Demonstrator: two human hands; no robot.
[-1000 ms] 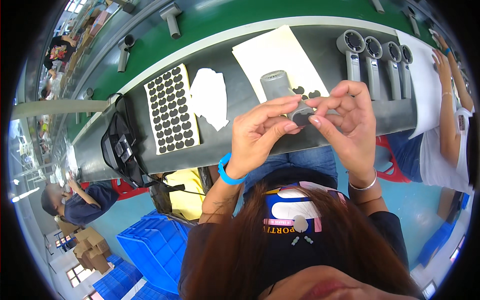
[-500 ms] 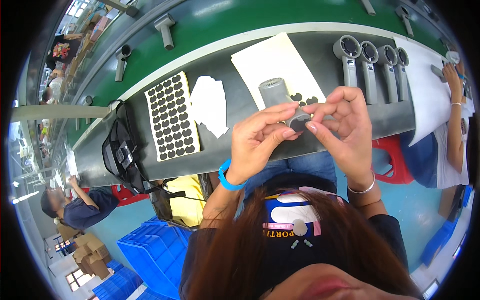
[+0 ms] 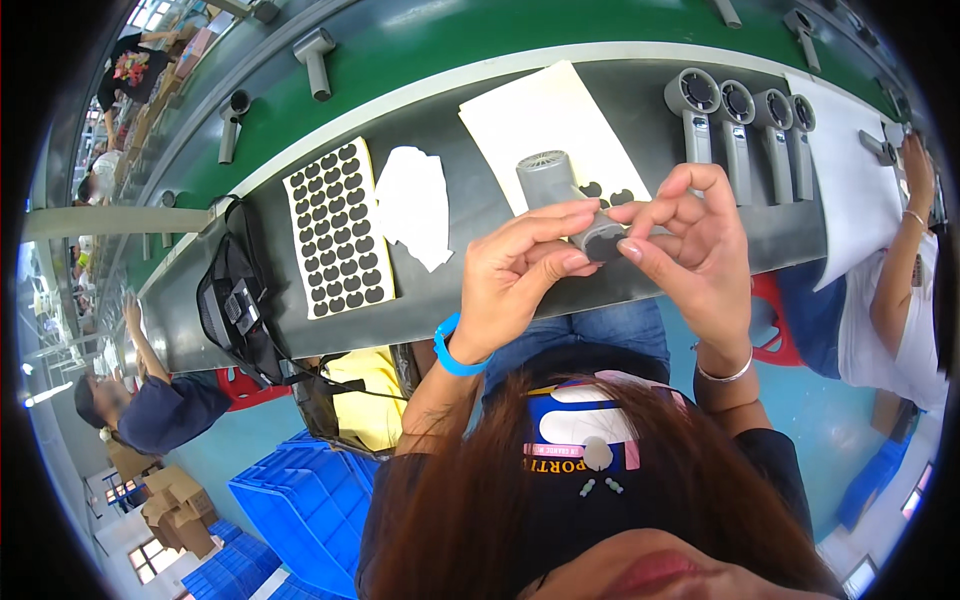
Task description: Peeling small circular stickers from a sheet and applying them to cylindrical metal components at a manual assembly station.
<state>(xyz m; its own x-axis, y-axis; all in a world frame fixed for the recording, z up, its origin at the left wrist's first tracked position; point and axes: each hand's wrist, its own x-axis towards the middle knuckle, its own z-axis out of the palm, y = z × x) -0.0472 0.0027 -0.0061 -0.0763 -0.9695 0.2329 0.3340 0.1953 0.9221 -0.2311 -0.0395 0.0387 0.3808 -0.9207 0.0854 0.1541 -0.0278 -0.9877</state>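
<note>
My left hand is closed around a grey handheld fan, its grilled head pointing away from me and its handle end toward me. At that end sits a dark rounded sticker. The thumb and forefinger of my right hand pinch at the sticker's right edge, with the other fingers curled loosely above. Just beyond the hands, a few black stickers show on a pale yellow sheet. To the left lies a sheet full of black stickers, beside crumpled white paper.
Several grey fans stand in a row at the right. More fans lie on the green conveyor belt. A black bag hangs at the table's left edge, above blue crates. A co-worker sits at the right.
My right fingertips have shifted slightly at the sticker's edge; my left hand keeps its hold. Fans on the belt have slid a little left. The co-worker's hand at the right has moved.
</note>
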